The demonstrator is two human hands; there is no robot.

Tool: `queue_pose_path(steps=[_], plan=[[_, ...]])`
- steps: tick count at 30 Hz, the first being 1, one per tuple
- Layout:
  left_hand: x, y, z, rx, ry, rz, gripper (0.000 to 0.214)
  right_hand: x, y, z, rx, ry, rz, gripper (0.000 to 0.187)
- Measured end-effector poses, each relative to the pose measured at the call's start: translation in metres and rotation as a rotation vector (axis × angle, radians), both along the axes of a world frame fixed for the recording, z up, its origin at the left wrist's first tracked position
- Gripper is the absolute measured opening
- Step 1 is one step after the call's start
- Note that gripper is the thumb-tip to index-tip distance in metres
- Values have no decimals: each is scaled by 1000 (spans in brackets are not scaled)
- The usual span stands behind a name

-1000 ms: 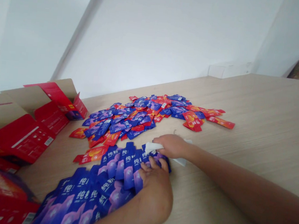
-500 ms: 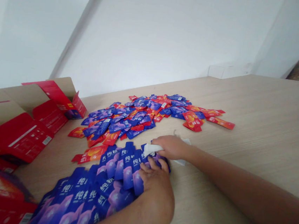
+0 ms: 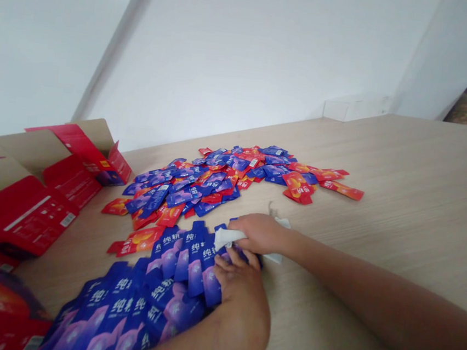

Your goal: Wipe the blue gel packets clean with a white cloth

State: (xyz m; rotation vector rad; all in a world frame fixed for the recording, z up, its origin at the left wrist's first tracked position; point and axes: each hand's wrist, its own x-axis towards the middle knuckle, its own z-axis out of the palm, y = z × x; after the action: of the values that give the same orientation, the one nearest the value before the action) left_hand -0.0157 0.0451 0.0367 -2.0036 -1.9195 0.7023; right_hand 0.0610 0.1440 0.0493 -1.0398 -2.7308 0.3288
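On the wooden counter (image 3: pixel 382 173), the left hand (image 3: pixel 241 286) presses curled fingers onto overlapping blue sachets (image 3: pixel 177 285), pinning them flat, while the right hand (image 3: pixel 261 234) clenches a white tissue (image 3: pixel 227 238) over their edge, near a loose red-and-blue pile (image 3: pixel 216 179).

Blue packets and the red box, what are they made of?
The blue packets look like thin, shiny plastic foil: they gleam and crease softly. The red box looks like printed cardboard, smooth outside, with plain brown inside its flaps.

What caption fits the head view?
Left hand presses blue sachets on a wooden table; right hand grips a white sheet; open red cartons at left.
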Motion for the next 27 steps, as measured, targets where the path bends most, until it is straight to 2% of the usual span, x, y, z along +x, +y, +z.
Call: queue_pose_path(steps=[7, 11, 14, 17, 20, 23, 25, 27], plan=[[2, -5, 8, 12, 14, -5, 63, 10, 6, 0, 65, -61, -188, 32], [1, -4, 8, 6, 6, -2, 62, 6, -2, 9, 83, 53, -95, 28], [1, -2, 5, -6, 12, -9, 63, 2, -5, 8, 26, 36, -8, 25], [2, -3, 4, -8, 18, -5, 64, 4, 2, 1, -10, -41, -45, 26], [3, -5, 5, -5, 21, -3, 65, 11, 10, -4, 29, -64, -139, 30], [2, -6, 5, -24, 15, -2, 64, 16, 11, -2, 70, -32, -188, 29], [2, -6, 3, -14, 7, -1, 63, 15, 7, 2, 87, 37, -144, 28], [2, -5, 1, 11, -3, -3, 62, 10, 2, 4, 69, 90, -37, 26]])
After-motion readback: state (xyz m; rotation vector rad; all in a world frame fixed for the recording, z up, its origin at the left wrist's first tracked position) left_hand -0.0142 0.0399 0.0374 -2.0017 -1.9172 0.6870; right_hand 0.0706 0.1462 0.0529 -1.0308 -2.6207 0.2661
